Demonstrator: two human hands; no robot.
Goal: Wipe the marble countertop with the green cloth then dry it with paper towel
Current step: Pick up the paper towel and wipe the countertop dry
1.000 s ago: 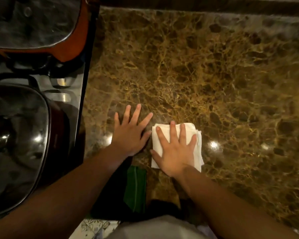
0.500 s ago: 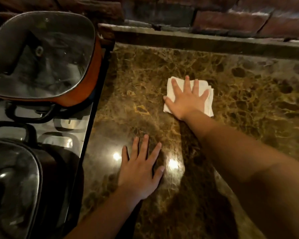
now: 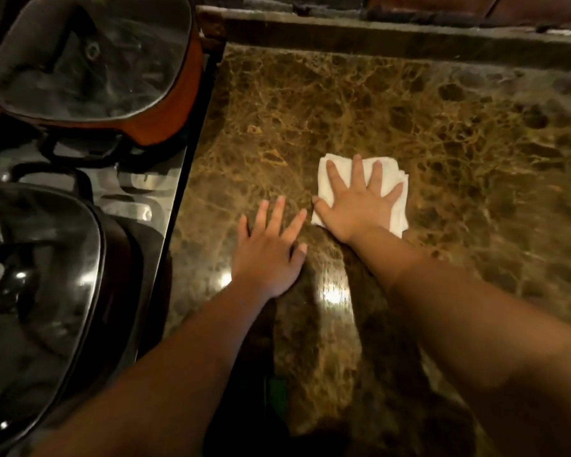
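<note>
The folded white paper towel lay flat on the brown veined marble counter, roughly mid-depth and a little right of the counter's left edge. The right hand pressed down on top of it, palm flat and fingers fanned wide toward the back wall; its grip was spread open rather than curled, pinning the towel to the stone instead of pinching it. The towel's edges showed beyond the fingertips at the far side and past the little finger at the right.

Just to the left and slightly nearer the person, the left hand rested flat on bare marble, fingers splayed, its grip wide and holding nothing. Its index finger came close to the towel's near-left corner, though whether they touched could not be told.

A small patch of green cloth was visible at the near edge of the counter, between the two forearms, mostly in shadow.

Bright glints of light reflected off the polished stone between the wrists. A raised stone ledge ran along the back of the counter. To the left sat a dark stovetop, bearing an orange pot with a glass lid at the rear and a black lidded pot at the front.
</note>
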